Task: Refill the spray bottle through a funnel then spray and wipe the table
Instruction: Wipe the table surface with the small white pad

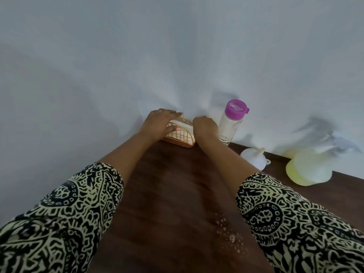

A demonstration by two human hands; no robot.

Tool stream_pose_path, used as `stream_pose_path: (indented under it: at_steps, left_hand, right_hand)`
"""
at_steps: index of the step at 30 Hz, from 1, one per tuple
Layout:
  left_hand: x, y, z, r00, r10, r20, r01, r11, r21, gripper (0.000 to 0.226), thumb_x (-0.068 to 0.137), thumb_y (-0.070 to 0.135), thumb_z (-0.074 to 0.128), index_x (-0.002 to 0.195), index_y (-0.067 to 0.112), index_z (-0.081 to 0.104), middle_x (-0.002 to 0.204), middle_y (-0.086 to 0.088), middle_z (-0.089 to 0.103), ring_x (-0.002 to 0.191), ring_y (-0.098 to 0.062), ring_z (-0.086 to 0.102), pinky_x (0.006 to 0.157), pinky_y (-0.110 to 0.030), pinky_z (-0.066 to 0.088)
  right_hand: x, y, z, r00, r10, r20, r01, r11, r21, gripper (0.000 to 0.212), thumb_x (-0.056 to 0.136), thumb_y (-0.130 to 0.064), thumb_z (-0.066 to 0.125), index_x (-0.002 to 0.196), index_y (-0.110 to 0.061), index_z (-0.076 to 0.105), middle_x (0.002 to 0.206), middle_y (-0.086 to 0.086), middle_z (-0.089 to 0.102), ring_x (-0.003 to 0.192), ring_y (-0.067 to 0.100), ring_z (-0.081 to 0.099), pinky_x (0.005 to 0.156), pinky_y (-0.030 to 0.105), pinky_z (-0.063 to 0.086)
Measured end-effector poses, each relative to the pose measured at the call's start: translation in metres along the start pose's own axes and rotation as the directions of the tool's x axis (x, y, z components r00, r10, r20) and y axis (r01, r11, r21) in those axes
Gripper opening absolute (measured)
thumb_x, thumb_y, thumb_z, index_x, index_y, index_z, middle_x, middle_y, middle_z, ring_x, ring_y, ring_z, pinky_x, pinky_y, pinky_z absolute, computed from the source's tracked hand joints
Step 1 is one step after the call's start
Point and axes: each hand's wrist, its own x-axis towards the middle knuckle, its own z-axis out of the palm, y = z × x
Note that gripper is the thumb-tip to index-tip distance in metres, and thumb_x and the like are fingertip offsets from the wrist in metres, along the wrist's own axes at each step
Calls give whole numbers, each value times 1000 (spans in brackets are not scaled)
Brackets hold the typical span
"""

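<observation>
A gold wire napkin holder (180,135) with white napkins stands at the far edge of the dark wooden table (167,194), against the white wall. My left hand (160,123) rests over its left side, fingers on the wire. My right hand (204,126) is closed at its right end, pinching the napkins. To the right lie a white funnel (253,157) on its side and a yellow spray bottle (306,166), blurred. Spray droplets (228,233) sit on the table near me.
A clear bottle with a purple lid (232,123) stands upright just right of my right hand, by the wall. The wall closes off the table's far side. Patterned sleeves cover both my upper arms.
</observation>
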Motion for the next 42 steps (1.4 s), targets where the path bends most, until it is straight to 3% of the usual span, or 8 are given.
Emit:
stream_pose_path:
  at_steps: [12,17,21,25,33,36,39,42]
  left_hand:
    - [-2,3,4,997,-65,-32,62,994,-90,54,92,34,63,143,24,48,146,-2,52,133,-27,44,109,-42,32]
    - [-5,2,2,994,-88,58,92,993,-76,69,89,37,67,150,25,35,154,-2,40,140,-28,36,115,-46,29]
    - [-9,4,4,994,-89,58,94,991,-95,67,92,31,65,151,25,33,157,-1,35,143,-27,33,117,-45,25]
    - [-10,5,5,997,-77,14,78,994,-78,62,94,24,63,150,22,35,155,-3,38,141,-29,36,117,-45,25]
    - [-6,2,6,994,-87,-62,80,991,-112,59,90,21,68,144,17,45,147,-7,50,134,-32,44,113,-45,30]
    - [-4,1,7,993,-111,-49,105,988,-115,66,88,26,70,147,16,41,146,-10,51,133,-34,45,111,-44,32]
    - [-4,1,2,991,-132,34,135,932,-337,80,83,34,75,150,23,32,147,-7,50,133,-29,44,106,-41,37]
    - [-7,4,-13,985,-170,27,151,776,-613,72,88,40,68,149,30,31,148,-4,46,135,-21,42,96,-28,39]
  right_hand:
    - [-1,-10,-44,974,-170,-146,163,985,-61,14,89,-1,56,100,-4,63,98,13,63,88,30,63,61,31,40]
    - [10,-11,-56,979,-148,-137,161,983,86,19,89,-3,55,105,-7,65,101,12,65,92,30,64,76,35,54]
    - [10,-12,-58,983,-127,-135,142,984,109,17,88,-7,59,103,-9,67,100,10,67,89,27,65,76,35,55]
    - [7,-10,-56,986,-95,-140,119,976,180,18,89,-10,58,104,-10,69,99,9,69,88,27,66,77,35,55]
    - [4,-7,-60,967,-161,-197,190,973,134,20,93,-17,51,104,-15,67,102,6,67,90,25,64,70,31,48]
    - [7,-8,-68,967,-130,-220,177,962,209,20,91,-18,51,102,-13,67,102,5,67,92,23,63,71,31,49]
    - [9,-9,-77,969,-146,-199,199,939,281,19,90,-21,51,100,-14,65,101,4,67,91,22,60,70,29,43]
    - [6,-11,-84,963,-195,-185,238,938,252,19,93,-22,48,104,-15,62,103,5,66,93,23,60,71,31,44]
